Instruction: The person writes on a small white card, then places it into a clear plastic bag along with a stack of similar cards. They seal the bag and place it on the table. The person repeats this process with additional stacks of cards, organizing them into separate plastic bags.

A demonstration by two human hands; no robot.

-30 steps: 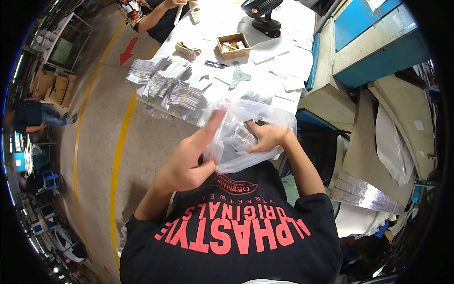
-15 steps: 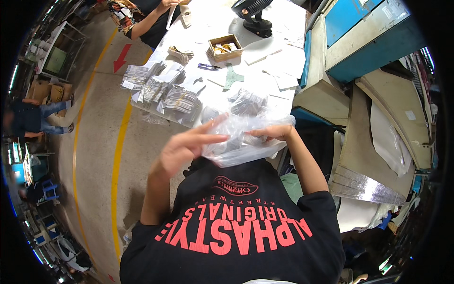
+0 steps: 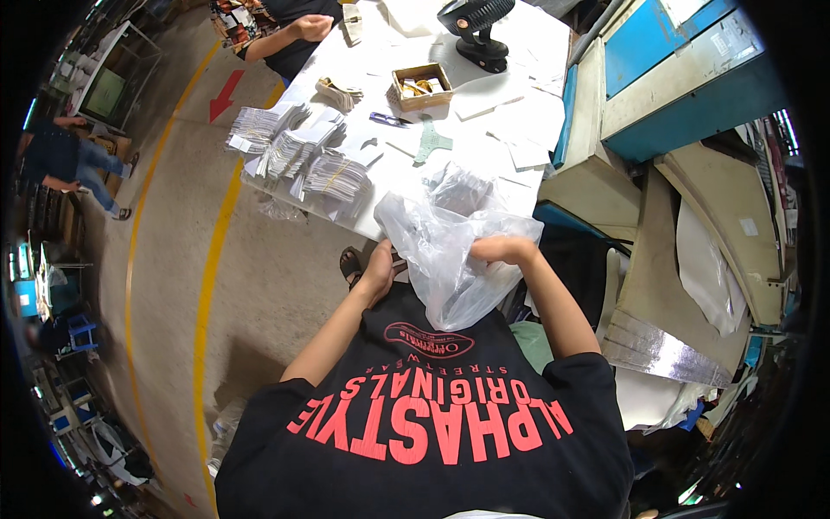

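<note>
A crumpled clear plastic bag [image 3: 445, 259] hangs over the front edge of the white table [image 3: 471, 117], its lower end against my shirt. My right hand [image 3: 504, 251] is closed on the bag's right side, with the fingertips sunk in its folds. Low by the table's front edge, my left hand [image 3: 378, 270] is just left of the bag; its fingers are mostly hidden, so I cannot tell whether they hold anything. Behind the first bag, another clear bag-like bundle [image 3: 458, 186] rests on the tabletop.
Banded stacks of paper pieces [image 3: 303, 156] cover the table's left corner. Farther back are a small box [image 3: 422, 86], a green template [image 3: 430, 140], a purple-handled tool [image 3: 389, 119] and a black fan [image 3: 475, 35]. A co-worker's hand [image 3: 313, 28] is across the table. Blue-and-beige machinery [image 3: 674, 95] stands at right.
My left hand has dropped from over the bag to beside the table edge. The bag now hangs lower and looser; my right hand stays at it. The co-worker's hand has shifted slightly.
</note>
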